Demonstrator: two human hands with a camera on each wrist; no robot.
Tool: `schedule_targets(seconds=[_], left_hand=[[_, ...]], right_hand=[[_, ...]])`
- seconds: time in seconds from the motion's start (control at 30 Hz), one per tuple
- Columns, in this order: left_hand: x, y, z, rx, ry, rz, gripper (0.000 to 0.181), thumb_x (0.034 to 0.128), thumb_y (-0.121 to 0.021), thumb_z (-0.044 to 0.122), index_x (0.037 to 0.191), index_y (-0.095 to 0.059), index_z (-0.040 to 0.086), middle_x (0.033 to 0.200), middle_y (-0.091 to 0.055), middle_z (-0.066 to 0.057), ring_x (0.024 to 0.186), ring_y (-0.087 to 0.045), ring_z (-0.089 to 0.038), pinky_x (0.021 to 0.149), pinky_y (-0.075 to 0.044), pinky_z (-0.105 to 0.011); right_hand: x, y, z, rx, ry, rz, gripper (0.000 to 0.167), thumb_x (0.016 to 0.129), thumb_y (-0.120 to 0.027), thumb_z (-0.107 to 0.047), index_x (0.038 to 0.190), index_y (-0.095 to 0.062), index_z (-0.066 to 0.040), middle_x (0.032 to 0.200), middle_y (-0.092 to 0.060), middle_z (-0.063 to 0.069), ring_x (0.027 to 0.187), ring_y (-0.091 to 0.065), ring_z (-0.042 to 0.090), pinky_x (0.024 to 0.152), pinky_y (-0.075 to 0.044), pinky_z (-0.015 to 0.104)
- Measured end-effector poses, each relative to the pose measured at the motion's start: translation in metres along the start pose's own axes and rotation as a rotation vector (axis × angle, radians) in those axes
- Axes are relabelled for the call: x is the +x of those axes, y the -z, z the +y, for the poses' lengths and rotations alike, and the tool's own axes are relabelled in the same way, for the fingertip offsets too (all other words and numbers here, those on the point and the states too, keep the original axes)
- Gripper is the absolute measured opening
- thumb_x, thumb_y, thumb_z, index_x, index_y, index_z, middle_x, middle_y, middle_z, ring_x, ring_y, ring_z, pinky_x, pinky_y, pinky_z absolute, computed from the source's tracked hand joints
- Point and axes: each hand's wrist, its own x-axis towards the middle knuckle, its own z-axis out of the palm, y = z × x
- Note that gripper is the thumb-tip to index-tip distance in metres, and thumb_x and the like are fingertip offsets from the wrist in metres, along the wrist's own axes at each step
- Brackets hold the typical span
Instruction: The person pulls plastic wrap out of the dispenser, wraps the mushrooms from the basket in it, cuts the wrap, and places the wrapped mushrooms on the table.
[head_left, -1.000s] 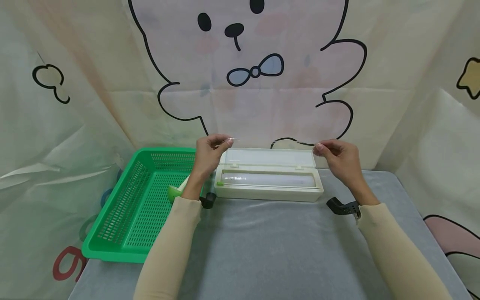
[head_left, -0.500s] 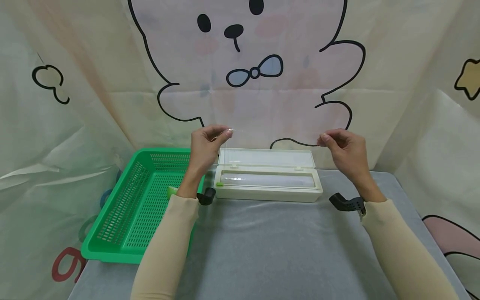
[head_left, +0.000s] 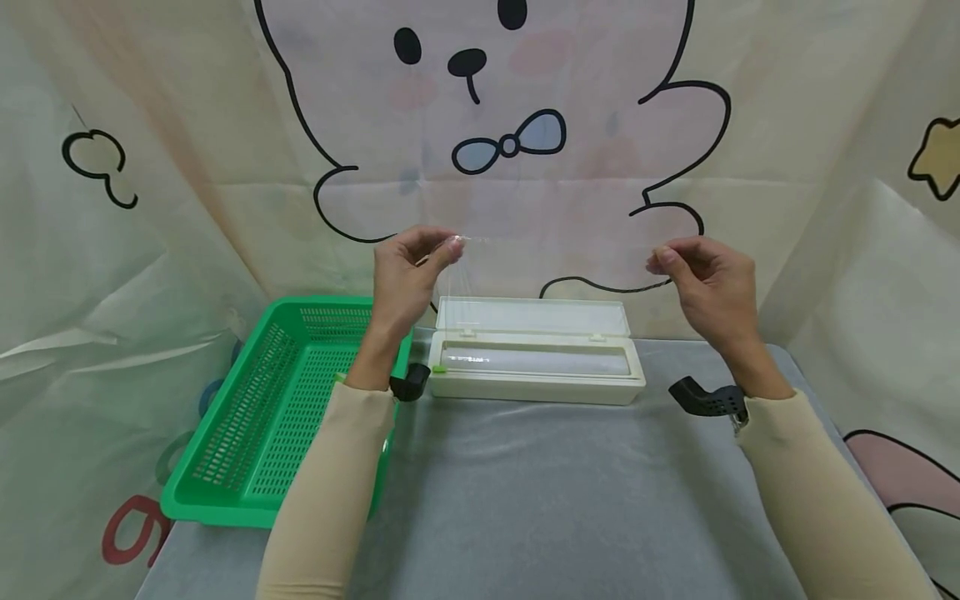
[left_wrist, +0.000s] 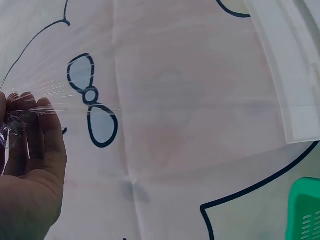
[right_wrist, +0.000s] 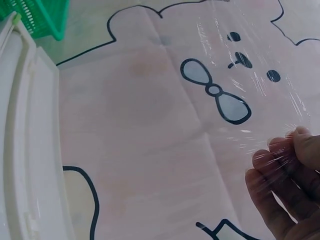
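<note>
A nearly invisible sheet of cling film (right_wrist: pixel 257 82) stretches between my two raised hands, showing mostly as bright creases. My left hand (head_left: pixel 405 279) pinches one corner between thumb and fingers; in the left wrist view the film (left_wrist: pixel 19 120) bunches at the fingertips. My right hand (head_left: pixel 716 287) pinches the other side, the film creased over its fingers. Below and between the hands stands a white cling film dispenser (head_left: pixel 536 390), its lid (head_left: pixel 532 317) tipped back. A pale film roll (head_left: pixel 536 360) lies inside. Whether the sheet still joins the roll, I cannot tell.
A green plastic basket (head_left: pixel 225 508) stands on the left of the grey cloth-covered table (head_left: pixel 555 500), partly behind my left arm. A bit of a light green thing shows in it beside the sleeve. A printed curtain (head_left: pixel 510 217) hangs close behind the dispenser.
Both hands have risen, and they have spread apart, the right hand further rightward and the left slightly leftward. The film has been lifted with them. The dispenser and basket stay in place.
</note>
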Motion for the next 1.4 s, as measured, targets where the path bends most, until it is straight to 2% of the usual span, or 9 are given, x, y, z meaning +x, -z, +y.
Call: schedule_targets(seconds=[0.1, 0.27, 0.43, 0.63, 0.77, 0.9, 1.0, 1.17, 1.4], left_hand=[[0.001, 0.0, 0.005, -0.003, -0.027, 0.002, 0.015, 0.0927, -0.074, 0.004, 0.102, -0.073, -0.007, 0.094, -0.074, -0.016, 0.089, -0.072, -0.029, 0.083, -0.059, -0.033], [0.001, 0.001, 0.012, -0.01, -0.065, -0.012, 0.013, 0.0928, -0.073, 0.001, 0.101, -0.072, -0.008, 0.093, -0.074, -0.015, 0.088, -0.072, -0.021, 0.082, -0.059, -0.032], [0.0, 0.003, 0.016, -0.094, -0.094, -0.074, 0.012, 0.0956, -0.068, -0.001, 0.104, -0.068, -0.01, 0.097, -0.075, -0.015, 0.092, -0.073, -0.022, 0.089, -0.058, -0.037], [-0.008, 0.006, 0.019, -0.168, -0.063, -0.199, 0.009, 0.1008, -0.06, -0.001, 0.109, -0.06, -0.004, 0.103, -0.074, -0.019, 0.093, -0.073, -0.03, 0.091, -0.058, -0.043], [-0.013, 0.007, 0.023, -0.204, -0.011, -0.251, 0.007, 0.1023, -0.058, 0.001, 0.109, -0.058, 0.001, 0.105, -0.073, -0.02, 0.094, -0.072, -0.033, 0.089, -0.059, -0.045], [-0.019, 0.008, 0.027, -0.232, 0.037, -0.297, 0.007, 0.1038, -0.056, 0.002, 0.111, -0.056, 0.003, 0.107, -0.073, -0.02, 0.096, -0.072, -0.035, 0.088, -0.059, -0.047], [-0.027, 0.01, 0.028, -0.251, 0.095, -0.335, 0.008, 0.105, -0.054, 0.004, 0.113, -0.055, 0.004, 0.107, -0.072, -0.021, 0.097, -0.072, -0.036, 0.086, -0.059, -0.049], [-0.04, 0.012, 0.026, -0.297, 0.237, -0.385, 0.011, 0.1068, -0.053, 0.008, 0.116, -0.052, 0.002, 0.108, -0.071, -0.023, 0.095, -0.072, -0.038, 0.085, -0.059, -0.052], [-0.06, 0.017, 0.015, -0.305, 0.467, -0.392, 0.013, 0.1068, -0.055, 0.015, 0.114, -0.054, 0.004, 0.106, -0.071, -0.024, 0.093, -0.072, -0.041, 0.084, -0.059, -0.052]], right_hand=[[-0.001, 0.003, -0.004, 0.008, 0.02, 0.011, 0.015, 0.098, -0.064, 0.0, 0.103, -0.068, 0.014, 0.089, -0.072, -0.011, 0.083, -0.07, 0.004, 0.082, -0.053, 0.014], [-0.002, 0.008, -0.012, -0.007, 0.061, 0.024, 0.016, 0.099, -0.063, -0.001, 0.103, -0.067, 0.014, 0.09, -0.071, -0.01, 0.086, -0.071, 0.005, 0.084, -0.053, 0.014], [-0.002, 0.012, -0.017, 0.016, 0.099, 0.01, 0.015, 0.099, -0.063, 0.002, 0.102, -0.065, 0.016, 0.092, -0.072, -0.007, 0.088, -0.071, 0.006, 0.087, -0.053, 0.016], [-0.01, 0.019, -0.019, 0.001, 0.113, -0.15, 0.017, 0.105, -0.052, 0.0, 0.11, -0.054, 0.015, 0.106, -0.072, -0.005, 0.097, -0.069, 0.008, 0.092, -0.051, 0.017], [-0.017, 0.022, -0.017, 0.117, 0.103, -0.273, 0.013, 0.107, -0.042, 0.002, 0.113, -0.045, 0.014, 0.113, -0.07, 0.006, 0.104, -0.068, 0.012, 0.091, -0.053, 0.019], [-0.021, 0.024, -0.016, 0.274, 0.104, -0.348, 0.012, 0.107, -0.039, 0.005, 0.113, -0.039, 0.016, 0.112, -0.066, 0.019, 0.104, -0.068, 0.019, 0.083, -0.058, 0.024], [-0.027, 0.026, -0.016, 0.274, 0.094, -0.376, 0.013, 0.107, -0.039, 0.004, 0.115, -0.038, 0.015, 0.11, -0.064, 0.02, 0.1, -0.069, 0.02, 0.074, -0.061, 0.028], [-0.043, 0.026, -0.011, 0.285, 0.06, -0.419, 0.013, 0.108, -0.036, 0.003, 0.114, -0.038, 0.015, 0.105, -0.065, 0.02, 0.091, -0.071, 0.019, 0.062, -0.062, 0.033], [-0.073, 0.02, 0.002, 0.331, -0.029, -0.487, 0.011, 0.108, -0.035, 0.005, 0.114, -0.041, 0.013, 0.102, -0.067, 0.018, 0.082, -0.071, 0.022, 0.052, -0.06, 0.039]])
